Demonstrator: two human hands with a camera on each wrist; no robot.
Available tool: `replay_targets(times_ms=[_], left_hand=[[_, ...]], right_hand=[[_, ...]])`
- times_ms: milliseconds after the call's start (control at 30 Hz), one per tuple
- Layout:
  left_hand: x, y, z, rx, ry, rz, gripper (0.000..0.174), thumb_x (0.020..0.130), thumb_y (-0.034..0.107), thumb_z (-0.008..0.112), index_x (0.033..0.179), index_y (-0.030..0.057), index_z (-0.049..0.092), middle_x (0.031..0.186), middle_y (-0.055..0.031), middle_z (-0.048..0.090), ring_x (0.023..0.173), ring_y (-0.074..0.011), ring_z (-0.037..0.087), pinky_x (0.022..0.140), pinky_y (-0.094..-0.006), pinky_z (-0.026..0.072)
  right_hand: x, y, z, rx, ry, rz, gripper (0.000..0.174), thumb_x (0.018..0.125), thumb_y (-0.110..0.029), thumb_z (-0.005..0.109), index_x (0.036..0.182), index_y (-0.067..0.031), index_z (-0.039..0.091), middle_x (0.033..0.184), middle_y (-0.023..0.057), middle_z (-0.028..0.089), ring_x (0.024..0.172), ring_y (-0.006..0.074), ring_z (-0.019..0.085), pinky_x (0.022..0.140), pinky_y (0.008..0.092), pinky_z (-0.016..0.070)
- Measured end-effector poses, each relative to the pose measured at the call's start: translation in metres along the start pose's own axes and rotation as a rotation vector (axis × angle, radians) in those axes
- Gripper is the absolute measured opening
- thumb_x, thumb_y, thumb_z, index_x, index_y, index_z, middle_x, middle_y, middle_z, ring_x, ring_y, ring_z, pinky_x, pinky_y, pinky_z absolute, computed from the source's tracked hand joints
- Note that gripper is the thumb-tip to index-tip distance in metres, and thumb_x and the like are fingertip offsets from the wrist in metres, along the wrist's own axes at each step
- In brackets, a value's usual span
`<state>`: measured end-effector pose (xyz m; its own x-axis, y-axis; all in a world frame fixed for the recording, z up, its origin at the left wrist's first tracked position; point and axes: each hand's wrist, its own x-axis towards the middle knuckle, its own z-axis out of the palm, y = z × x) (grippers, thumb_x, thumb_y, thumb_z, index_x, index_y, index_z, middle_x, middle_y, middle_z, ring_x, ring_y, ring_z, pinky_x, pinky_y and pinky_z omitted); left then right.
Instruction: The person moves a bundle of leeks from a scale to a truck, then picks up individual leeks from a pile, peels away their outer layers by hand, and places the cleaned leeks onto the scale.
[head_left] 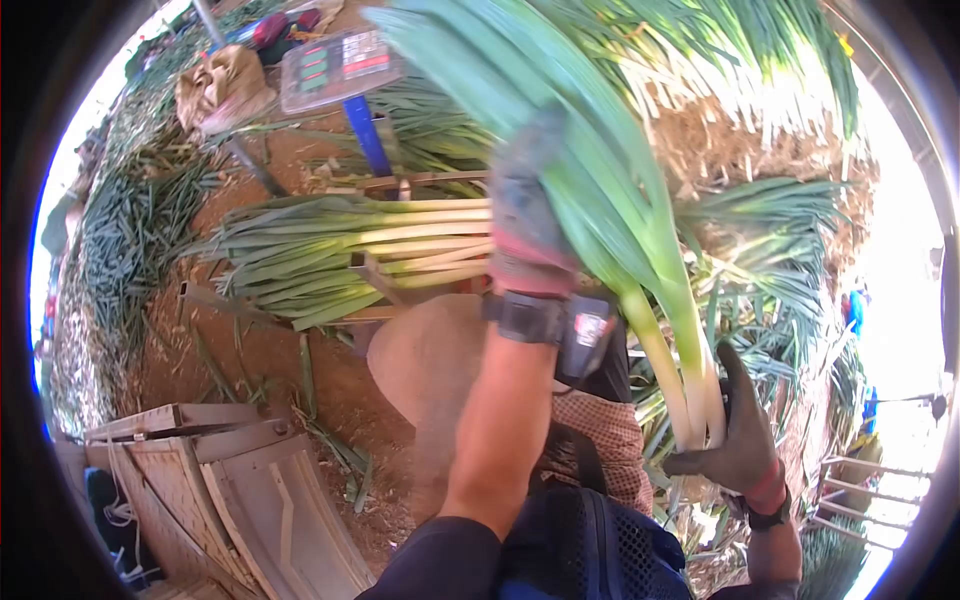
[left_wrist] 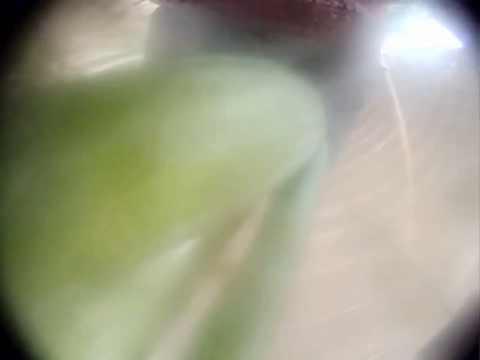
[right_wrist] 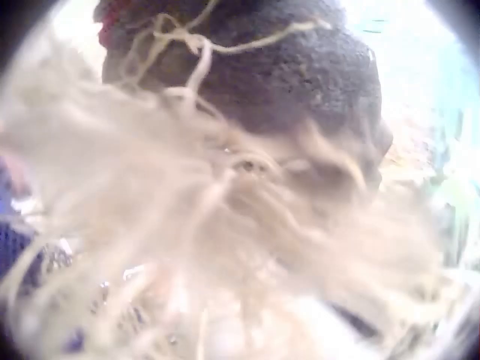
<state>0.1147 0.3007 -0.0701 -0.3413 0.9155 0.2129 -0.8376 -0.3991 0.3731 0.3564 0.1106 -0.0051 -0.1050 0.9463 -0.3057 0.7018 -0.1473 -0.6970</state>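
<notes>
Large leeks (head_left: 640,230) with broad green leaves and white stems slant across the head view, leaves up and root ends down. My gloved left hand (head_left: 535,210) grips them at the leafy part, its fingers partly lost against the leaves. In the left wrist view a blurred green leek (left_wrist: 172,165) fills the near field. At the lower end my gloved right hand (head_left: 740,430) cups the white root ends, thumb spread to one side and fingers extended up the other. Pale stringy roots (right_wrist: 240,202) spread before the dark glove (right_wrist: 255,75) in the right wrist view.
A row of leeks (head_left: 400,240) lies on a metal rack (head_left: 375,275) at the left. More leeks (head_left: 740,70) are heaped at the top right. A metal cabinet (head_left: 260,490) stands lower left; a clear plastic box (head_left: 340,70) sits behind the rack. Cut leaves (head_left: 140,240) litter the ground.
</notes>
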Motion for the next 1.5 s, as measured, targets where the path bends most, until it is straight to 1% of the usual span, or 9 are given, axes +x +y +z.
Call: replay_targets(times_ms=[167, 300, 467, 533, 700, 900, 1000, 1133, 1500], left_hand=[[0.067, 0.137, -0.021, 0.247, 0.072, 0.389, 0.041, 0.084, 0.03, 0.073, 0.114, 0.0027, 0.066, 0.104, -0.0096, 0.067, 0.097, -0.0231, 0.065, 0.093, -0.0391, 0.053], [0.123, 0.239, -0.116, 0.518, 0.067, 0.542, 0.058, 0.089, 0.033, 0.071, 0.137, 0.0075, 0.054, 0.13, -0.0157, 0.063, 0.114, -0.0323, 0.065, 0.099, -0.0538, 0.0541], [0.146, 0.285, -0.256, 0.424, 0.096, 0.149, 0.041, 0.092, 0.026, 0.068, 0.126, 0.005, 0.06, 0.126, -0.012, 0.065, 0.117, -0.0272, 0.063, 0.103, -0.0474, 0.051], [0.149, 0.286, -0.356, 0.528, 0.305, -0.151, 0.043, 0.095, 0.038, 0.068, 0.126, 0.0086, 0.06, 0.124, -0.0092, 0.065, 0.114, -0.0303, 0.061, 0.105, -0.0502, 0.0483], [0.123, 0.237, -0.368, 1.321, 0.629, -0.61, 0.059, 0.091, 0.038, 0.072, 0.14, 0.0093, 0.056, 0.126, -0.0108, 0.066, 0.11, -0.0288, 0.064, 0.094, -0.0449, 0.0514], [0.181, 0.181, -0.339, 2.441, -0.434, 0.071, 0.043, 0.094, 0.034, 0.067, 0.126, 0.0058, 0.066, 0.129, -0.0082, 0.067, 0.117, -0.0279, 0.062, 0.103, -0.0451, 0.0442], [0.205, 0.156, -0.368, 2.497, -0.481, 0.096, 0.044, 0.093, 0.04, 0.064, 0.125, 0.0105, 0.068, 0.132, -0.0085, 0.065, 0.124, -0.034, 0.056, 0.113, -0.0482, 0.0326], [0.204, 0.136, -0.351, 2.56, -0.399, -0.435, 0.04, 0.093, 0.043, 0.061, 0.117, 0.012, 0.07, 0.127, -0.0074, 0.065, 0.119, -0.032, 0.057, 0.107, -0.0492, 0.0353], [0.198, 0.129, -0.399, 2.539, -0.425, -0.284, 0.04, 0.096, 0.041, 0.057, 0.13, 0.0211, 0.064, 0.142, -0.0035, 0.056, 0.122, -0.0348, 0.053, 0.107, -0.0501, 0.0353]], right_hand=[[0.144, -0.065, 0.059, -0.54, 0.224, -0.797, 0.084, 0.077, -0.024, 0.078, 0.147, -0.0002, 0.039, 0.132, 0.0243, 0.057, 0.11, 0.0422, 0.064, 0.085, 0.0477, 0.0583], [0.279, -0.126, 0.101, -0.447, 0.104, -0.929, 0.081, 0.08, -0.023, 0.076, 0.152, -0.02, 0.038, 0.12, 0.0209, 0.064, 0.102, 0.0392, 0.068, 0.083, 0.0473, 0.0573], [0.417, -0.149, 0.182, -0.536, -0.089, -0.818, 0.077, 0.084, -0.026, 0.074, 0.152, -0.0295, 0.038, 0.128, 0.0196, 0.062, 0.114, 0.0375, 0.063, 0.092, 0.0449, 0.0528], [0.461, -0.123, 0.21, -0.634, -0.177, -0.74, 0.075, 0.086, -0.027, 0.072, 0.152, -0.0277, 0.037, 0.13, 0.0201, 0.061, 0.115, 0.0375, 0.063, 0.094, 0.045, 0.0517], [0.493, -0.081, 0.259, -0.82, -0.432, -0.334, 0.073, 0.093, -0.03, 0.067, 0.156, -0.0254, 0.031, 0.136, 0.0231, 0.058, 0.124, 0.0398, 0.058, 0.104, 0.0467, 0.0465], [0.523, -0.061, 0.265, -0.595, -0.626, -0.249, 0.077, 0.096, -0.034, 0.066, 0.16, -0.0289, 0.023, 0.145, 0.024, 0.052, 0.133, 0.039, 0.051, 0.109, 0.0471, 0.0419], [0.527, -0.056, 0.261, -0.596, -0.618, -0.276, 0.077, 0.095, -0.033, 0.067, 0.16, -0.0305, 0.025, 0.146, 0.0218, 0.052, 0.135, 0.037, 0.051, 0.11, 0.0455, 0.0417], [0.533, -0.04, 0.257, -0.466, -0.598, -0.253, 0.07, 0.095, -0.029, 0.069, 0.157, -0.0249, 0.035, 0.145, 0.0197, 0.055, 0.135, 0.0347, 0.051, 0.112, 0.0419, 0.0395], [0.573, -0.037, 0.26, -0.745, -0.599, -0.269, 0.041, 0.093, -0.029, 0.069, 0.131, -0.0149, 0.067, 0.12, 0.0164, 0.071, 0.11, 0.0297, 0.067, 0.097, 0.0377, 0.0502]])
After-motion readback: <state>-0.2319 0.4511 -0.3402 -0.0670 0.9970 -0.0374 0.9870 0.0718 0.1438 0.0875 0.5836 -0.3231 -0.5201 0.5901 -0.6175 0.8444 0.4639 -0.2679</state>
